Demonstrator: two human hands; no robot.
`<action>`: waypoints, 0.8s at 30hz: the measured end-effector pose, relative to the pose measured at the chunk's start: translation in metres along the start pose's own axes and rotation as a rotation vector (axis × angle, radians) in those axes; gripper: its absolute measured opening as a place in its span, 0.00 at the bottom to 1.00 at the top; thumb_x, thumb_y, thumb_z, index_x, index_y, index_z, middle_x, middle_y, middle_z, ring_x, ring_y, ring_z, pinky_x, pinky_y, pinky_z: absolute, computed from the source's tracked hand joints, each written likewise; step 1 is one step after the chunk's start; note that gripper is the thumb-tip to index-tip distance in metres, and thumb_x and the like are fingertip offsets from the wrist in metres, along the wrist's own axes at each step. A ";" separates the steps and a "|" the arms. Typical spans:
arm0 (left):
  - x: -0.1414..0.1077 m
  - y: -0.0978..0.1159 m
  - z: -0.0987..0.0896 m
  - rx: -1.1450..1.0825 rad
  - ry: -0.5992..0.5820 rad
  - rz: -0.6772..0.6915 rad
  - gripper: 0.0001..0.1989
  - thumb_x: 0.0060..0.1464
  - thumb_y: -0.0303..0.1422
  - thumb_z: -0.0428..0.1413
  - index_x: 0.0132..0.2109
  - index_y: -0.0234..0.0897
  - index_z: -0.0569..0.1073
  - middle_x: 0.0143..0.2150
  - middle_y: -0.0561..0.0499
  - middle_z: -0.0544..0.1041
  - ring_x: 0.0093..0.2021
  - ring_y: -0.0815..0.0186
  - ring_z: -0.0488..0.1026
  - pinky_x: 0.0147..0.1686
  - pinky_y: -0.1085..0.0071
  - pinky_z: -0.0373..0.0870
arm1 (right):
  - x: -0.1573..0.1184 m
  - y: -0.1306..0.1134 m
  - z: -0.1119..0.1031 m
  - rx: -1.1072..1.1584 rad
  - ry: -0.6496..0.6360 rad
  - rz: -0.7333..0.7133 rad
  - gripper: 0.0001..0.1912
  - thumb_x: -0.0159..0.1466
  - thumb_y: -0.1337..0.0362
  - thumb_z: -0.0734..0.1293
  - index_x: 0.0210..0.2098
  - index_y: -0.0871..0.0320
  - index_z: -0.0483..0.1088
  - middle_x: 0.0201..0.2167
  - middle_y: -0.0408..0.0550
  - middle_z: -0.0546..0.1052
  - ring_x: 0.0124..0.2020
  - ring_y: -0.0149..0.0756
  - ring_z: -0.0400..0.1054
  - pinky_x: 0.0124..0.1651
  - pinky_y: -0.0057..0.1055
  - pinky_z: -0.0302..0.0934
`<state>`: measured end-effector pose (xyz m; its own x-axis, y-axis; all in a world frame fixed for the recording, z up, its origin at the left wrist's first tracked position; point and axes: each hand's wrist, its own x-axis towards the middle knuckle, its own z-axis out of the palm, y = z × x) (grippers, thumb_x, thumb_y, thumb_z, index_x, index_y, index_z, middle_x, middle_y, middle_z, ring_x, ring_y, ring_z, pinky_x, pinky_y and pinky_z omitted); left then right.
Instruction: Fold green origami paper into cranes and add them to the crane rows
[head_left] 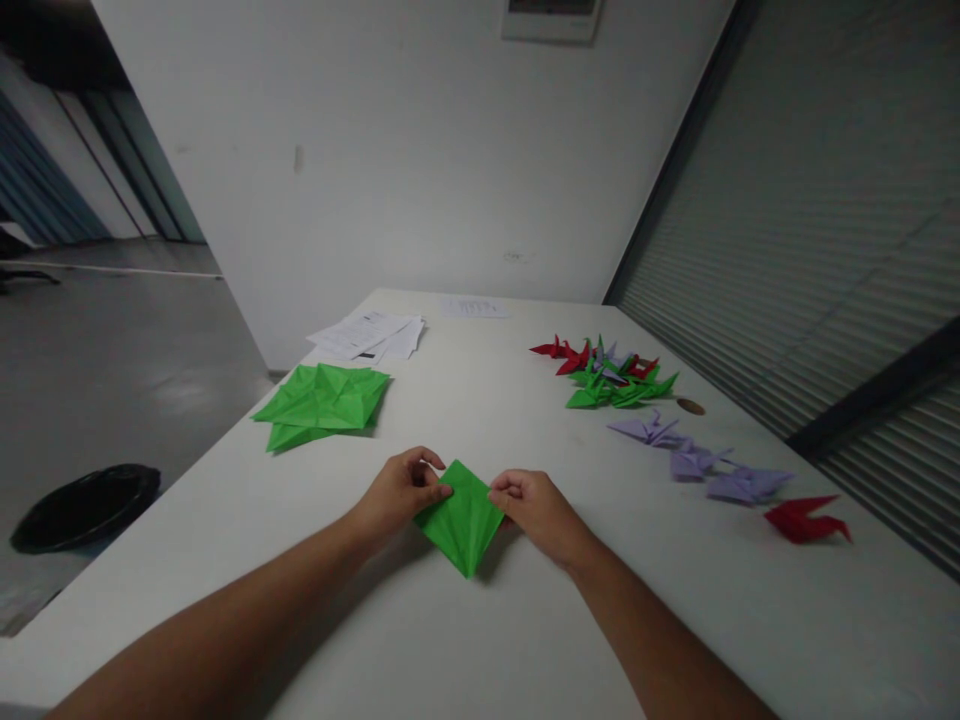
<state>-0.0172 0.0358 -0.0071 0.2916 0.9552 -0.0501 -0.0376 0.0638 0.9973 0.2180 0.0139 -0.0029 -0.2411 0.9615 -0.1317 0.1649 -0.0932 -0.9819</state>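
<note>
Green square (459,520), folded, in front of you near the table's (420,640) near end, between your hands. Sits as a diamond: one corner points at you, the opposite one away toward the wall (420,150). Long axis runs near to far, near corner a touch right of the far one. Creases fan up from the near corner.

Left hand (401,492): pinching the square's upper left edge, thumb on top, fingers curled beyond the edge. Forearm comes in from lower left, angled up and right. Right hand (534,508): pinching at the right corner, fingers bent, some of them hidden by the hand. Forearm comes in from lower right, angled up and left. Wrists low, close to the tabletop; can't tell if they touch it.

Left of you, farther off: green sheets (322,400), overlapping, creased. White papers (367,335) just beyond them. Right side: mixed pile (619,375) of red, green and purple cranes, brown disc (691,406) beside it. Purple cranes (694,460) run nearer in a slanting row, red crane (806,520) at the near end. Black bin (86,510) on the floor, left.
</note>
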 end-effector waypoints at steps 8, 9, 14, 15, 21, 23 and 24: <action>0.004 -0.007 -0.002 0.055 0.004 0.000 0.18 0.43 0.34 0.69 0.39 0.36 0.71 0.23 0.57 0.73 0.22 0.72 0.66 0.23 0.76 0.60 | 0.004 0.006 -0.012 -0.133 0.066 -0.005 0.06 0.58 0.63 0.68 0.34 0.58 0.72 0.24 0.40 0.72 0.23 0.30 0.67 0.24 0.25 0.56; 0.004 -0.009 -0.002 0.083 0.002 0.004 0.18 0.43 0.34 0.68 0.39 0.36 0.71 0.24 0.57 0.74 0.22 0.71 0.67 0.24 0.75 0.60 | 0.005 0.006 -0.013 -0.159 0.074 -0.015 0.05 0.58 0.64 0.68 0.34 0.58 0.72 0.24 0.40 0.71 0.23 0.30 0.67 0.24 0.25 0.55; 0.006 -0.020 -0.007 0.307 -0.007 0.051 0.13 0.44 0.32 0.65 0.35 0.37 0.70 0.26 0.56 0.74 0.26 0.69 0.69 0.27 0.74 0.62 | 0.006 0.008 -0.018 -0.318 0.093 -0.070 0.01 0.60 0.67 0.67 0.32 0.58 0.71 0.24 0.40 0.72 0.24 0.31 0.67 0.27 0.26 0.58; 0.006 -0.020 -0.008 0.366 -0.014 0.066 0.12 0.44 0.31 0.65 0.34 0.37 0.69 0.27 0.56 0.74 0.27 0.69 0.69 0.27 0.74 0.62 | 0.006 0.008 -0.018 -0.369 0.092 -0.086 0.01 0.61 0.68 0.67 0.32 0.58 0.71 0.24 0.41 0.72 0.25 0.31 0.67 0.28 0.27 0.58; -0.001 -0.011 -0.007 0.754 -0.059 0.187 0.05 0.48 0.28 0.62 0.34 0.37 0.74 0.30 0.53 0.75 0.30 0.66 0.69 0.31 0.71 0.63 | 0.001 0.005 -0.014 -0.664 0.061 -0.173 0.06 0.63 0.72 0.66 0.36 0.57 0.74 0.26 0.43 0.76 0.28 0.33 0.69 0.33 0.27 0.57; -0.002 -0.008 -0.006 0.821 -0.077 0.313 0.07 0.48 0.24 0.60 0.37 0.37 0.76 0.37 0.48 0.77 0.36 0.62 0.72 0.37 0.68 0.68 | 0.001 0.003 -0.012 -0.720 0.059 -0.160 0.08 0.62 0.73 0.65 0.37 0.57 0.75 0.26 0.43 0.77 0.28 0.33 0.69 0.33 0.27 0.56; -0.003 -0.007 -0.005 0.835 -0.100 0.380 0.09 0.48 0.23 0.60 0.38 0.37 0.77 0.42 0.45 0.78 0.41 0.59 0.74 0.42 0.66 0.70 | 0.001 0.003 -0.011 -0.749 0.061 -0.154 0.08 0.62 0.73 0.66 0.37 0.56 0.75 0.26 0.43 0.77 0.28 0.33 0.69 0.33 0.27 0.56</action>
<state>-0.0230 0.0340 -0.0143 0.4834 0.8375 0.2550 0.5424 -0.5151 0.6636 0.2292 0.0175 -0.0040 -0.2638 0.9642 0.0284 0.7432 0.2219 -0.6312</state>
